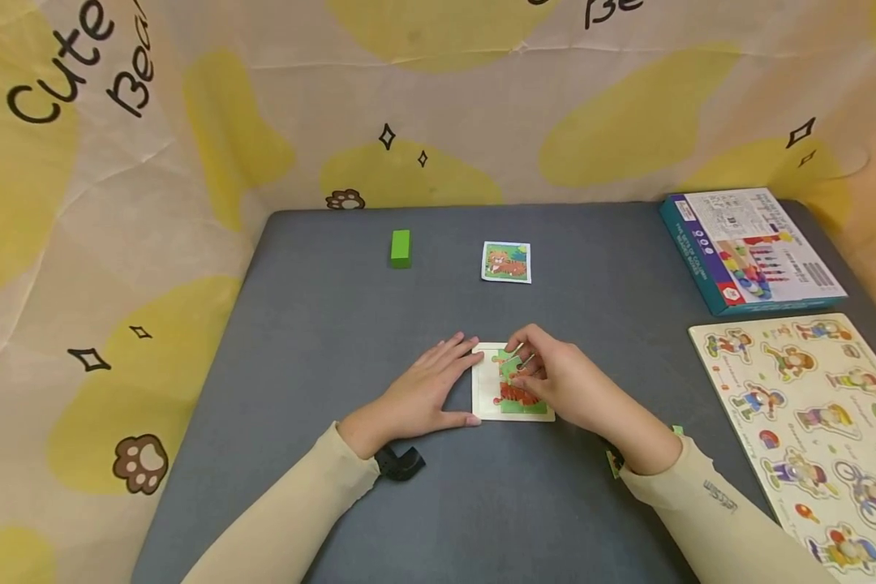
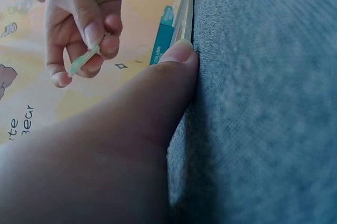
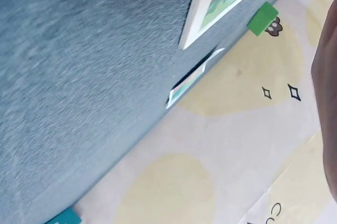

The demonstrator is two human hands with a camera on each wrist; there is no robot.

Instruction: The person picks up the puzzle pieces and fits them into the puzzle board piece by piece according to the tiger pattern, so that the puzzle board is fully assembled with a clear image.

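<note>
A small jigsaw tray (image 1: 487, 389) with a pale rim lies flat on the table, with several joined pieces of a tiger picture (image 1: 520, 399) on its right side. My left hand (image 1: 425, 395) lies spread at the tray's left edge, thumb and fingertips touching the rim. Above the tray, my right hand (image 1: 571, 381) pinches a thin green puzzle piece (image 2: 84, 60) between thumb and fingers; the left wrist view shows it edge-on. Farther back lies a tiger picture card (image 1: 507, 264). Little of the right hand shows in the right wrist view.
A green block (image 1: 401, 249) stands at the back. On the right are a boxed toy set (image 1: 755, 251) and a large board of pictured figures (image 1: 774, 410). Small puzzle pieces (image 1: 613, 464) lie partly hidden beneath the right wrist. A printed cloth (image 1: 482, 105) hangs behind the table.
</note>
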